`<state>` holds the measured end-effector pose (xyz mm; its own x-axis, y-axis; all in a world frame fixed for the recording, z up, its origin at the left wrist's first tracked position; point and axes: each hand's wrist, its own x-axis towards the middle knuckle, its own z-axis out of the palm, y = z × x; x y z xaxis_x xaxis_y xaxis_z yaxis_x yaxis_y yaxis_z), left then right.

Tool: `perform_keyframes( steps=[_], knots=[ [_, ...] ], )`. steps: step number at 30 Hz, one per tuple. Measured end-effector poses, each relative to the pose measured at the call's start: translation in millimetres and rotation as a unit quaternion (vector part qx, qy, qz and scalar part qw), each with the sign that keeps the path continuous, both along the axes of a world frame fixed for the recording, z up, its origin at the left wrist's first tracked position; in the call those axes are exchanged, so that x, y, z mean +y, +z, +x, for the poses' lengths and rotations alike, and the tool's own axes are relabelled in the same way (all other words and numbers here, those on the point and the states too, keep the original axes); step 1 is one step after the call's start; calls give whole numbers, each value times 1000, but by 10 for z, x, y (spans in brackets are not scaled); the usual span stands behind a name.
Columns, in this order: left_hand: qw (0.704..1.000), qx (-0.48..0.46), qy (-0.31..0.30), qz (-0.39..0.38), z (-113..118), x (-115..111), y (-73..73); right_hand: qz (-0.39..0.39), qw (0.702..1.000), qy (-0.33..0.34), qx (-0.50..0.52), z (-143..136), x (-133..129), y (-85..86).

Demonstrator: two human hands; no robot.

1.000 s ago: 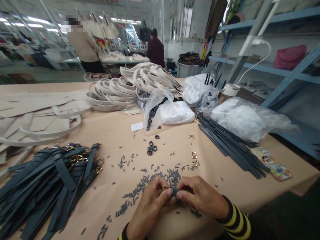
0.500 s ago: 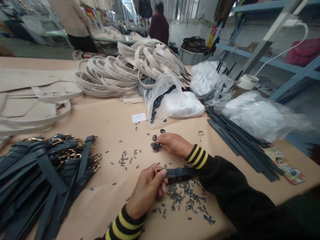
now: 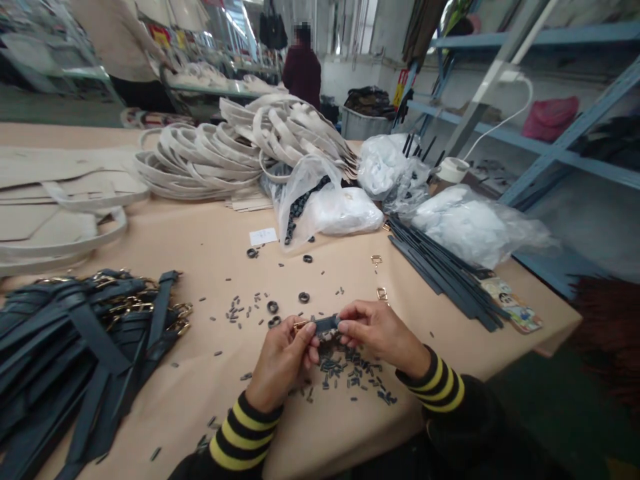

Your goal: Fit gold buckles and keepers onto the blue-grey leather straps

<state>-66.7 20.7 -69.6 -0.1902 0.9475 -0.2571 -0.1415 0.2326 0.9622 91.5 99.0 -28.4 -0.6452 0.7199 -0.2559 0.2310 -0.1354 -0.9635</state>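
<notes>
My left hand (image 3: 280, 360) pinches the gold buckle end of a dark blue leather strap (image 3: 326, 324). A short stretch of the strap spans the gap to my right hand (image 3: 383, 333), whose thumb and fingers are closed on it; whether a small loop is also between them I cannot tell. Beyond my hands lie several dark strap loops, one of them a round loop (image 3: 303, 297) just past the strap. Small dark cut pieces (image 3: 350, 367) are scattered below and around my hands. Near my right hand rests a gold buckle (image 3: 382, 293).
Finished-looking dark straps with gold hardware (image 3: 100, 333) are heaped at left. Beige straps (image 3: 210, 157) pile up at the back, beside an open plastic bag (image 3: 310, 193) of loops. Flat dark strips (image 3: 440, 273) and a cartoon-printed item (image 3: 515, 307) lie at right. Two people stand farther off.
My right hand has come back from the loops to the strap and now grips it. Loops it was touching lie spread apart on the table. The camera view has turned to the right.
</notes>
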Motion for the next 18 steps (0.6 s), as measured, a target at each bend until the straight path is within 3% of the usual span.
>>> perform_keyframes(
  steps=[5,10,18],
  knots=[
    [1000,14,6,20,332,-211,135,-43,994,-80,61,168,-290,-115],
    [998,42,7,46,559,-384,196,-27,994,-84,63,311,-452,-101],
    [975,202,36,81,879,-594,220,118,990,-62,44,483,-689,41]
  ],
)
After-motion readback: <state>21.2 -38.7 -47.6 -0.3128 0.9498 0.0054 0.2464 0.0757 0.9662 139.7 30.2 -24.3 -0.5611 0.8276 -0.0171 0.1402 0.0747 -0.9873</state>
